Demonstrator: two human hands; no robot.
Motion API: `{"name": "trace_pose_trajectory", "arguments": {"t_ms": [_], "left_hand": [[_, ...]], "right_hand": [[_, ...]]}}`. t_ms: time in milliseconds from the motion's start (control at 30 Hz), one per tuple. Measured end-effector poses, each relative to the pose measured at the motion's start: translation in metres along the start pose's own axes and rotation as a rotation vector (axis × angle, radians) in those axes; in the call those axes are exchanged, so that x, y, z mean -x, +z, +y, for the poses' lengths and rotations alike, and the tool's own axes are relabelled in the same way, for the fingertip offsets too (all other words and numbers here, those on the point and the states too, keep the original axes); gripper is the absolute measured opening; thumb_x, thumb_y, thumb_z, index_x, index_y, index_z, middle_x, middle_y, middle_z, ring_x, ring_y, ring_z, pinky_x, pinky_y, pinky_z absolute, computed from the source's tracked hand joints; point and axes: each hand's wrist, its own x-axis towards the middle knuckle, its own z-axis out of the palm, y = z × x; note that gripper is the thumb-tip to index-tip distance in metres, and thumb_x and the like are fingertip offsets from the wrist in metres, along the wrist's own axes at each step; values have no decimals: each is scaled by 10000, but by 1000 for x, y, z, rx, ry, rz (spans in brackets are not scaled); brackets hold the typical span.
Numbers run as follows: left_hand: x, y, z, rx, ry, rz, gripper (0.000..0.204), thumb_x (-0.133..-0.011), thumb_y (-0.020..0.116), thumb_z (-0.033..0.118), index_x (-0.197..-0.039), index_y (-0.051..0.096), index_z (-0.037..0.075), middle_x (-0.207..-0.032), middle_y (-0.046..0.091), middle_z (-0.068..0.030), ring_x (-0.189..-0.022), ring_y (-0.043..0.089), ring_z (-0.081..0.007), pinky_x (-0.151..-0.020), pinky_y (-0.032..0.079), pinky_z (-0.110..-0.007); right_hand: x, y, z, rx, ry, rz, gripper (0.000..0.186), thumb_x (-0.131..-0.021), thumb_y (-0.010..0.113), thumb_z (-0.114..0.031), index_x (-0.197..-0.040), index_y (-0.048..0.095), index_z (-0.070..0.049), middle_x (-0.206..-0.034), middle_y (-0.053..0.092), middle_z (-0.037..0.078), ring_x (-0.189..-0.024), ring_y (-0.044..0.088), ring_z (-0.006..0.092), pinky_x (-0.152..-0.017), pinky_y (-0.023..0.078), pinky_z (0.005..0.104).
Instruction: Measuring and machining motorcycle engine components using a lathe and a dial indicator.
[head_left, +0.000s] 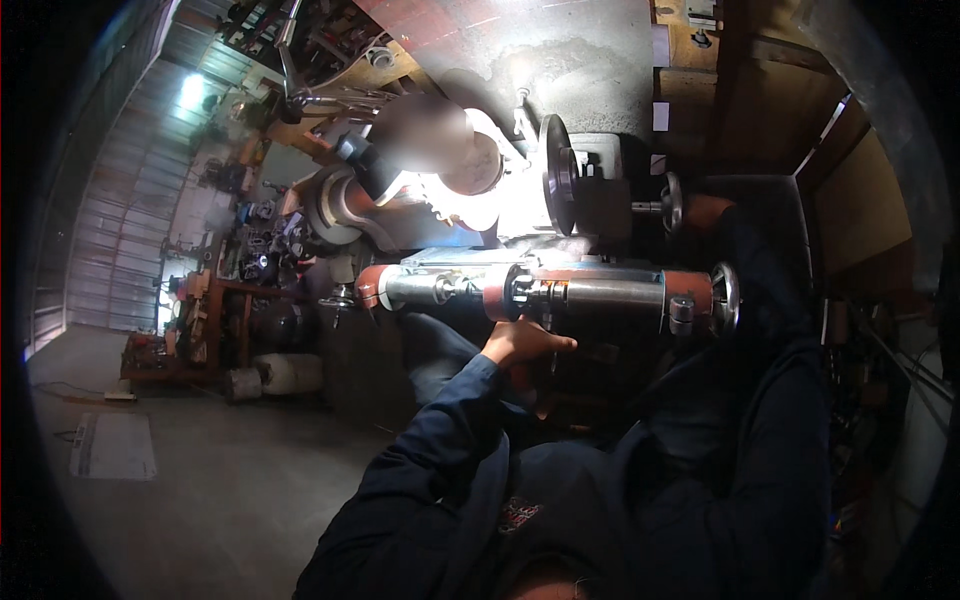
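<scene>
My left hand is against the underside of a red collar, thumb stretched to the right. The upper parts of its fingers are hidden, so I cannot tell how far they are open or whether they grip anything. My right hand is at the right side of an upright handwheel; its fingers are in shadow, and I cannot tell whether they close on the rim. The handwheel stands beyond a silver cylinder lying crosswise in front of my body, just right of the collar. A second handwheel sits at the cylinder's right end. A large metal disc stands upright behind, beside a brightly lit patch.
</scene>
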Motion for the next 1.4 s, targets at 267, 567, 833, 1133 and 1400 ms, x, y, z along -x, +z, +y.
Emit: {"name": "trace_pose_trajectory", "arguments": {"t_ms": [267,567,833,1133,1400], "left_hand": [[6,-2,-7,55,-21,6,714,-704,673,679,-1001,731,33,-1062,688,-185,-1042,642,-314,-956,459,-339],[-4,9,-20,76,115,148,909,-673,685,697,-1179,618,-54,-1205,607,-255,-1153,575,-336,-1018,405,-336],[11,-7,-2,194,121,36,1070,-652,759,620,-1388,384,-60,-1355,497,-242,-1241,499,-355,-1042,386,-336],[-26,42,-47,208,52,231,921,-699,751,554,-1333,453,-44,-1310,513,-276,-1220,511,-380,-1035,405,-389],[4,73,-25,18,253,1072,404,-828,658,423,-873,606,25,-822,595,-185,-813,570,-366,-752,438,-482]], "right_hand": [[43,-97,-26,-1109,392,98,202,-871,563,-156,-921,689,-6,-830,705,121,-697,617,277,-700,500,381],[11,-39,25,-769,332,633,249,-894,596,-253,-915,726,-43,-838,716,108,-753,673,244,-667,517,415],[6,47,16,-1147,187,-135,201,-895,608,-221,-914,738,-70,-719,689,52,-582,607,163,-564,484,329],[54,-100,-28,-1349,400,-180,196,-859,635,-197,-883,729,-26,-762,705,59,-619,619,143,-590,489,315],[15,-43,9,-915,423,691,286,-909,622,-283,-870,715,-15,-712,669,68,-627,601,130,-590,475,309]]}}
